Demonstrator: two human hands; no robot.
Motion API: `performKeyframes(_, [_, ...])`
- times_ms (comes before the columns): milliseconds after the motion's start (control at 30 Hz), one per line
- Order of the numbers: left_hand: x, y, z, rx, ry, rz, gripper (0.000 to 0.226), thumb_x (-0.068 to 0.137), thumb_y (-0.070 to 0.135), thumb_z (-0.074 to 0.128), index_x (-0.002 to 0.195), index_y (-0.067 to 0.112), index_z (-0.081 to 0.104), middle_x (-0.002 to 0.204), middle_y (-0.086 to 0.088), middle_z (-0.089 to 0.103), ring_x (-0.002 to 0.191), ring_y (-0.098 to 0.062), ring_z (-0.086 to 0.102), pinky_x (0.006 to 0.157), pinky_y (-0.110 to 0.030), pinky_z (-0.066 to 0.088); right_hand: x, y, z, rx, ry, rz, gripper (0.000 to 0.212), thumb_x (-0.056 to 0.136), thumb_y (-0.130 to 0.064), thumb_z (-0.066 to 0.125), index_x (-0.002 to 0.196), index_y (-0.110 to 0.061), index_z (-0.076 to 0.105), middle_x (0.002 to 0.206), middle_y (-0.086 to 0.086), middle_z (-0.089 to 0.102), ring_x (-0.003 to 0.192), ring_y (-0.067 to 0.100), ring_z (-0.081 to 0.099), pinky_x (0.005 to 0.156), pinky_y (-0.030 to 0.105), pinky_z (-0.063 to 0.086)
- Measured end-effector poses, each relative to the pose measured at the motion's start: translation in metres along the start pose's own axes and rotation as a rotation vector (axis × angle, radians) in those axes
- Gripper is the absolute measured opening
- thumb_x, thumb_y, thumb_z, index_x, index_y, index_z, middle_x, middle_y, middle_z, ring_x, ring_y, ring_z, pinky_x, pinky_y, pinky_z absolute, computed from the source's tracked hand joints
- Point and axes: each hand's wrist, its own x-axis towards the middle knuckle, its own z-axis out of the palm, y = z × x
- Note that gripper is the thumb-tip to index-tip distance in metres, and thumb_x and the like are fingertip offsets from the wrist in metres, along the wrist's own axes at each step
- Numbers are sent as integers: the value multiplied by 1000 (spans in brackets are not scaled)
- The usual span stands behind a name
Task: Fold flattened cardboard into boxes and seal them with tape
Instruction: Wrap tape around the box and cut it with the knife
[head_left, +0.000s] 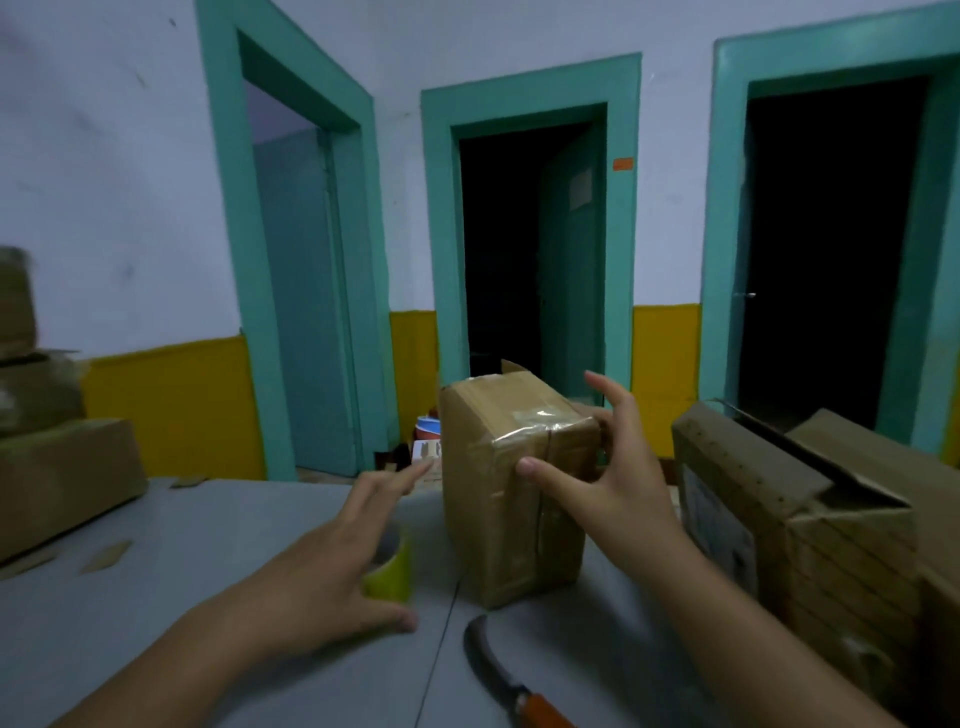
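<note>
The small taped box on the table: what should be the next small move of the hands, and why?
Probably the right hand should close on the box and the left hand come to its left side, to lift it away. The seam at the top edge already carries clear tape, the right thumb touches the front face, and both hands are open.

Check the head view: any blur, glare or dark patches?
Head view: dim room; glare on the clear tape atop the taped box; left hand and the stacked boxes at far left are blurred; door frames bow from the wide lens; two doorways are black.
</note>
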Motion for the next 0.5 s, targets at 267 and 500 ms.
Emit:
performKeyframes(267, [43,49,-31,-582,408,240,43,77,37,88,114,32,67,106,13,69,97,-15,71,79,-30,62,-4,-2,10,18,102,-28,98,57,-47,90,142,-42,41,125,-28,56,115,-17,54,93,20,56])
performKeyframes(500, [71,36,-29,-969,239,258,29,64,3,88,87,18,80,82,-4,73,81,-18,71,76,-33,64,-6,4,6,42,54,-47,74,68,-49,82,134,-45,49,124,-31,58,114,-15,55,85,18,58])
